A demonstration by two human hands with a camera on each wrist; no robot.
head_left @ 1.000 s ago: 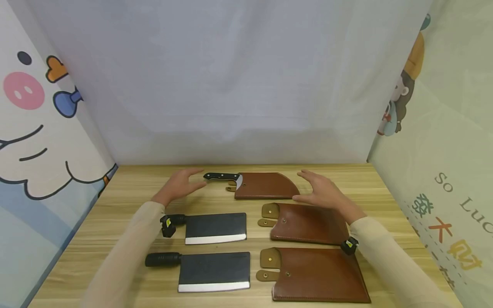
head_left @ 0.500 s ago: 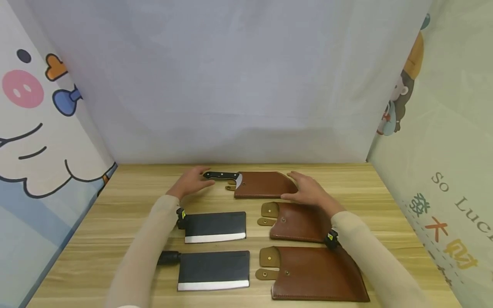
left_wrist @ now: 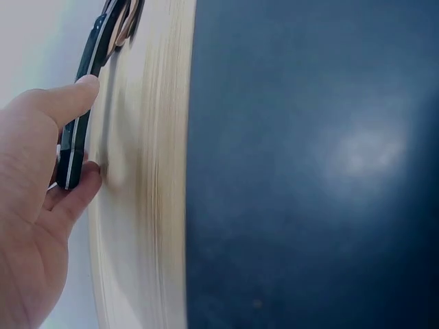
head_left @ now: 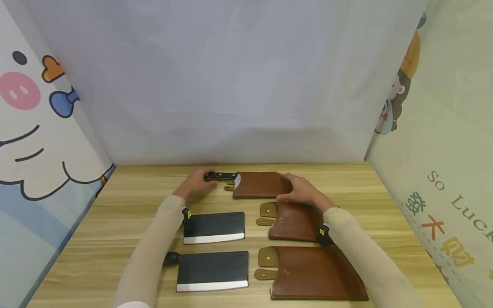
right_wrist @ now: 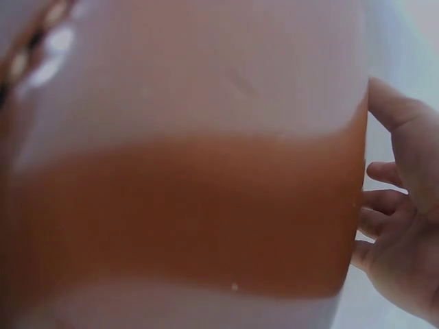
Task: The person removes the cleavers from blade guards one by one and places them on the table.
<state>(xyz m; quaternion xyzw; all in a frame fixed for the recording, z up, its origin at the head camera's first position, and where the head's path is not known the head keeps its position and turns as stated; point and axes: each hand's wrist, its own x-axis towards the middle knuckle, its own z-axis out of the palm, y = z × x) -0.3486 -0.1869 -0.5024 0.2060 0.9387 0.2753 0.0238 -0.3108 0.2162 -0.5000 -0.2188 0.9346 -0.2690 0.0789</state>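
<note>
Both moved inward: left hand [head_left: 192,183], fingers curled round black handle [head_left: 220,176] | right hand [head_left: 302,190], fingers apart at far sheath [head_left: 259,185] | I'd steady both ends

On the wood-grained tabletop [head_left: 96,239], two dark-bladed cleavers [head_left: 212,267] were laid one before the other, two brown sheaths [head_left: 312,273] were set to their right, and behind, a sheathed, black-handled knife [head_left: 221,176] was placed.
</note>
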